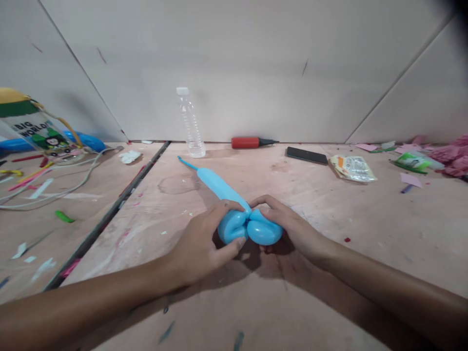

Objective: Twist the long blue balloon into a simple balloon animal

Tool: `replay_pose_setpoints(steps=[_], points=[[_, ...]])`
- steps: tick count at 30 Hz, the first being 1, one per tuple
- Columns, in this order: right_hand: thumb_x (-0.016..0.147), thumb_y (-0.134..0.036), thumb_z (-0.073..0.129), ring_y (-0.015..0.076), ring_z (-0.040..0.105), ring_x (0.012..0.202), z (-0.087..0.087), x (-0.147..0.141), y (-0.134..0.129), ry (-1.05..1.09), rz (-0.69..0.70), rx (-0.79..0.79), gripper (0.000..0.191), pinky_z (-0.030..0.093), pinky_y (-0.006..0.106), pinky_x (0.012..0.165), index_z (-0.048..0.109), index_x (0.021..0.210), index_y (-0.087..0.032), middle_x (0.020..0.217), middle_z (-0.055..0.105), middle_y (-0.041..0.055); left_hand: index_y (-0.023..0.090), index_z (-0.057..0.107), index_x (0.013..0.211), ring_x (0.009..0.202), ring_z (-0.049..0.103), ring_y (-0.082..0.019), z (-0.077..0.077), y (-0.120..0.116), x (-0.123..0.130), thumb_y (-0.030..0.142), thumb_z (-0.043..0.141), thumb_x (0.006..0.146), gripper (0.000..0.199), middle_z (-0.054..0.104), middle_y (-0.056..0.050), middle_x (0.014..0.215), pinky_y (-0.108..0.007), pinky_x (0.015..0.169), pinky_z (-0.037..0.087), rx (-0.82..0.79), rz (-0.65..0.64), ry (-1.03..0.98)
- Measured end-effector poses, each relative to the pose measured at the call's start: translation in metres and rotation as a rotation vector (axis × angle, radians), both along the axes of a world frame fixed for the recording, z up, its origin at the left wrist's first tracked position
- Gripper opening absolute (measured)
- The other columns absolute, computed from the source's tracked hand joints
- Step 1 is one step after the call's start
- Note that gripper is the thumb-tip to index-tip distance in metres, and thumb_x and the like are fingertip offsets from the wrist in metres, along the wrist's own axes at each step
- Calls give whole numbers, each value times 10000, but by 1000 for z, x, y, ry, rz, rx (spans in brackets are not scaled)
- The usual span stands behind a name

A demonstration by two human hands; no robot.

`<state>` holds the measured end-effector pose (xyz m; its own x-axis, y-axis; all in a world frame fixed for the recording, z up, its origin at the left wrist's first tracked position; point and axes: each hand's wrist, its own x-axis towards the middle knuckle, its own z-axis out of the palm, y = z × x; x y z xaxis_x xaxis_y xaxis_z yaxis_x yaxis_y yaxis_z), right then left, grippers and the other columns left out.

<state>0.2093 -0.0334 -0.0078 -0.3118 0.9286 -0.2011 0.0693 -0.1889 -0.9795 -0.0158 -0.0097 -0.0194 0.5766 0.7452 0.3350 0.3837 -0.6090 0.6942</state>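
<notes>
Bag: clear, with a yellow-and-green top (pixel 36 129), standing at the far left; its contents cannot be made out behind the print.
Blue balloon: a darker one (pixel 91 142), partly behind the bag.
Cable: white (pixel 86 179), looped in front of the bag among limp balloons (pixel 27 158).
Tissue: crumpled (pixel 129 156), near the seam between the boards (pixel 153 190).
Bottle: clear plastic (pixel 192 131), upright by the wall, white cap on, see-through from neck to base.
Left hand: fingers of this hand (pixel 199 243) curled round the left bubble, thumb in front.
Balloon: light blue (pixel 234 225), low in the middle, between both hands; two rounded bubbles meet at a twist, and a long section runs back towards the bottle, ending in a thin tip.
Pump: red (pixel 245 142), lying by the wall, dark nozzle pointing right.
Right hand: fingers (pixel 268 200) closed about the right bubble, some hidden beneath.
Phone: dark (pixel 307 155), lying flat.
Packet: clear, printed (pixel 354 168), just beside the phone; contents unclear.
Wrapper: green and white (pixel 417 160), touching a pink heap (pixel 457 156).
</notes>
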Motion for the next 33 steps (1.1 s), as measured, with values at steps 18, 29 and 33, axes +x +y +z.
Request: replay_pose_setpoints(steps=[18,29,33], points=[[809,-260,663,204,597,911,5,8,6,-155,0,266,210,465,319,804,665,1016,-222,967,654,3,231,615,1182,971,688,-223,5,-1,-2,233,679,852,336,732,-7,1111,-357,861,507,32,-24,-16],[695,-55,666,312,551,1171,-1,16,4,-636,10,1025,541,479,464,981,519,1166,-277,1190,594,86,218,628,1168,992,684,-254,3,1,-2,336,699,870,328,732,-30,1115,-388,868,501,1,45,-19],[693,-128,718,328,514,1303,3,19,1,-563,133,921,760,458,508,1087,417,1370,-295,1370,515,109,208,643,1110,921,671,-249,3,1,-1,287,701,815,311,724,-36,1040,-370,803,491,21,39,-32]])
